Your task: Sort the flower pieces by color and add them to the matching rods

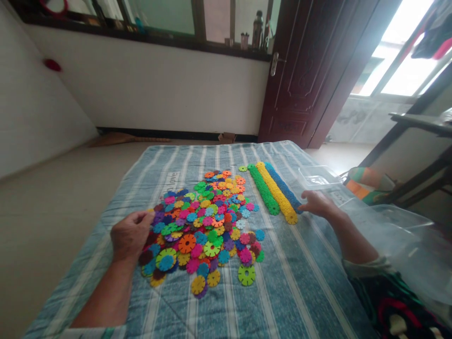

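A heap of several small coloured plastic snowflake discs (pixel 206 223) lies on a blue striped cloth (pixel 282 282). Right of it lie three long rows of joined discs: a green row (pixel 263 188), a yellow row (pixel 277 193) and a blue row (pixel 284 187). My left hand (pixel 130 235) rests at the heap's left edge, fingers curled in a pinch over the discs; what it holds is hidden. My right hand (pixel 318 203) touches the near end of the blue row, fingers bent against it.
A clear plastic box (pixel 316 176) sits at the cloth's right edge, and a larger clear tub (pixel 399 235) lies by my right arm. A dark wooden door (pixel 303 70), a bright window and a dark chair frame stand behind. Bare floor lies to the left.
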`<state>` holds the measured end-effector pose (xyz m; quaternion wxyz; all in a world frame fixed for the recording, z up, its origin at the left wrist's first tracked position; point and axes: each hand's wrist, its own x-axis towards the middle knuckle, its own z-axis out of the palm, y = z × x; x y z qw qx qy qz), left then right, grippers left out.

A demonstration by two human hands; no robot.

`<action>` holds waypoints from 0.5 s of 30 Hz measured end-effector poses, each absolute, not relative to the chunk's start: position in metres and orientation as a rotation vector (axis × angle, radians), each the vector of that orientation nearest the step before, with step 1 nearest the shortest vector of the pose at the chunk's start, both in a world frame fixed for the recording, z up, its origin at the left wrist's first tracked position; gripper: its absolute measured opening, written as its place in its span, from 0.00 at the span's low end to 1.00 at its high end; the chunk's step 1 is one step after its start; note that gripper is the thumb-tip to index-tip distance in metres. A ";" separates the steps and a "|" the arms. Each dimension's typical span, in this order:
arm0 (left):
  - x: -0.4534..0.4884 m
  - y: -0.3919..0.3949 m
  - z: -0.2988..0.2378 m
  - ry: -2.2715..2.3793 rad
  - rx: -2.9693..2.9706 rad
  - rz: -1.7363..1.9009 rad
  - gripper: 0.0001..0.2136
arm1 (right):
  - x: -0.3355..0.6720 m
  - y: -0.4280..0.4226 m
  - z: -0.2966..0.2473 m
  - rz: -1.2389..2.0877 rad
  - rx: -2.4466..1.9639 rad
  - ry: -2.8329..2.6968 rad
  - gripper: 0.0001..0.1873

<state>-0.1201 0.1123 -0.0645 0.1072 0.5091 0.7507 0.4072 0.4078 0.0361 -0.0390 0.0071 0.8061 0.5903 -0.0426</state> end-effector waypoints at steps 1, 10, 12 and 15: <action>-0.120 0.112 -0.064 2.210 1.509 1.194 0.09 | 0.409 0.036 -0.041 -0.151 2.523 1.824 0.22; -0.120 0.110 -0.066 2.160 1.529 1.214 0.11 | 0.415 0.042 -0.056 -0.266 2.481 1.912 0.17; -0.120 0.110 -0.068 2.164 1.521 1.226 0.11 | 0.415 0.042 -0.057 -0.266 2.511 1.920 0.18; -0.121 0.112 -0.070 2.168 1.521 1.234 0.11 | 0.416 0.039 -0.059 -0.263 2.561 1.944 0.20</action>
